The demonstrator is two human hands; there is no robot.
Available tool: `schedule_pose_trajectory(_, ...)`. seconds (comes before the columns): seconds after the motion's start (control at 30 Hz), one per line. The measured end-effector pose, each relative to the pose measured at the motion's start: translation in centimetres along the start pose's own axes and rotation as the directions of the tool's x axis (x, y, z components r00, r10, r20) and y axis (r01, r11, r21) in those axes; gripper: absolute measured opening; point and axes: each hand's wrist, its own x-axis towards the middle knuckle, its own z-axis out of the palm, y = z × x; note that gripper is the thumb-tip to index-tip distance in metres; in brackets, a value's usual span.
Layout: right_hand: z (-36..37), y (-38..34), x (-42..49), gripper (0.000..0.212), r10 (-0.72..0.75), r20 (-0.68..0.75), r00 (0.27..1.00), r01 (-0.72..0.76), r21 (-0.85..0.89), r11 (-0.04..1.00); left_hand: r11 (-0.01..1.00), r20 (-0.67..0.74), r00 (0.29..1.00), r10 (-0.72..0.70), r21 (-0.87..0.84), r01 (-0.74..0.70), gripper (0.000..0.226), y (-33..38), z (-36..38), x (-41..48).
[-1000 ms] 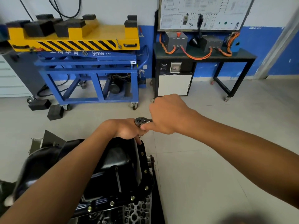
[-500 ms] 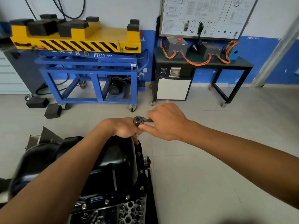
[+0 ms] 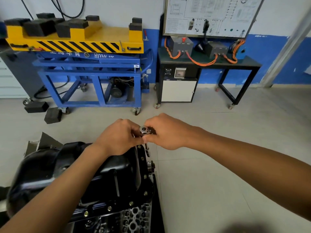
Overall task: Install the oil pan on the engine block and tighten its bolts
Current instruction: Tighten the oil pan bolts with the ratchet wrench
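1. Oil pan (image 3: 101,174) in glossy black at lower left of the frame, seated flange-down on the engine block (image 3: 134,217), partly covered by the left forearm.
2. Bolts (image 3: 145,193) with brass-coloured heads, spaced along the pan's flange down its right edge and across its near edge.
3. Ratchet (image 3: 145,129) just above the pan's far right corner, at centre frame. Round silver head facing up, thin shaft running down from it to the flange. Tip of the shaft too small to make out.
4. Left hand (image 3: 117,138) at centre frame, reaching over the pan, fingers curled and pinched against the ratchet head from the left.
5. Right hand (image 3: 166,132) just right of centre, fingers and thumb wrapped tight round the ratchet handle, the handle itself hidden inside the fist. Touching the left hand at the tool.
6. Pale tiled floor (image 3: 218,165) across the right half of the frame.
7. Blue wheeled cart (image 3: 94,68) at upper left, with a yellow top (image 3: 107,37) edged in black hazard stripes and carrying black blocks (image 3: 38,27). 2 loose blocks (image 3: 53,115) on the floor near its left wheel.
8. Black bench (image 3: 252,64) at upper right, with grey boxes (image 3: 180,44) on top joined by orange cables (image 3: 202,62). White diagram board (image 3: 213,14) on the wall above.
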Motion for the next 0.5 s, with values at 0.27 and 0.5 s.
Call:
schedule_pose_trajectory(0.27,1.3,-0.2,-0.4,0.025,0.052,-0.029,0.998,-0.048,0.113,0.992,0.987,-0.086,0.995,-0.043,0.151,0.056,0.018,0.1,0.9,-1.2)
schedule_pose_trajectory(0.5,2.3,-0.3,-1.0,0.018,0.047,-0.084,0.995,-0.032,0.177,0.984,0.94,-0.234,0.972,-0.037,0.321,0.113,0.014,0.3,2.0,-2.1)
